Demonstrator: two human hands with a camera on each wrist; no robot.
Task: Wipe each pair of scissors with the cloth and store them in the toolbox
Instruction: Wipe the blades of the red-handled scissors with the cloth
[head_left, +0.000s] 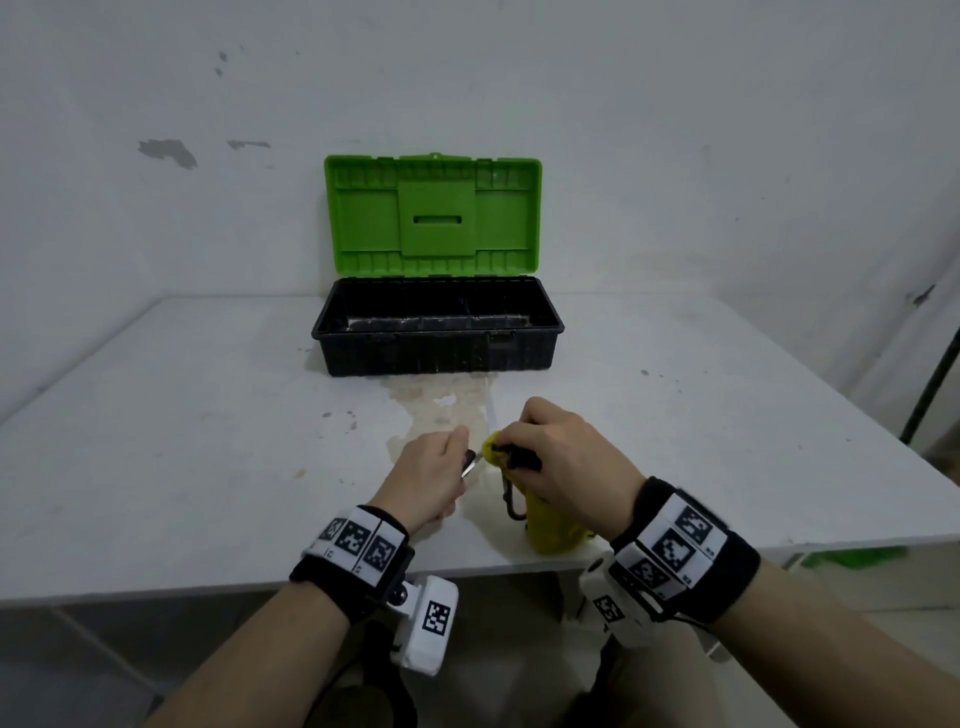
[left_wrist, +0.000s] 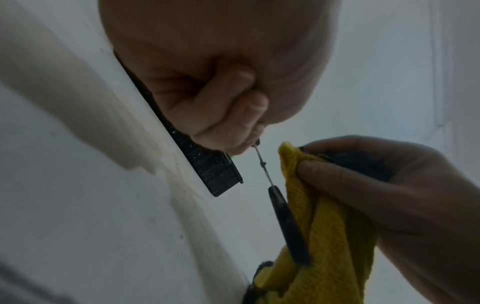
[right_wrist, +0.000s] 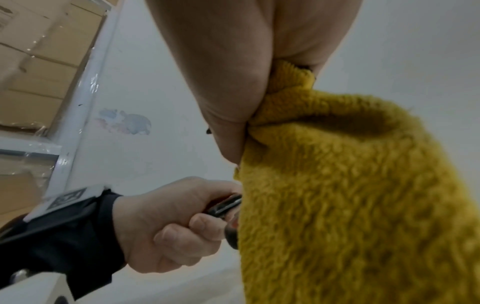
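Observation:
Black-handled scissors (head_left: 511, 501) hang over the table's front, between my hands. My left hand (head_left: 464, 457) pinches a thin metal blade; in the left wrist view the scissors (left_wrist: 285, 222) run from its fingertips (left_wrist: 244, 131) down past the pivot to a black handle. My right hand (head_left: 511, 447) grips a bunched yellow cloth (head_left: 550, 530) against the scissors' handles. A second blade tip seems to point toward the toolbox (head_left: 337, 332). The toolbox stands open at the back of the table, its green lid (head_left: 434, 215) upright and its black base showing no scissors. The cloth (right_wrist: 350, 195) fills the right wrist view.
A brownish stain (head_left: 441, 410) marks the white table (head_left: 182, 441) in front of the toolbox. The table's front edge runs just under my wrists. A dark pole (head_left: 930, 384) stands at the right. Cardboard boxes (right_wrist: 39, 72) show in the right wrist view.

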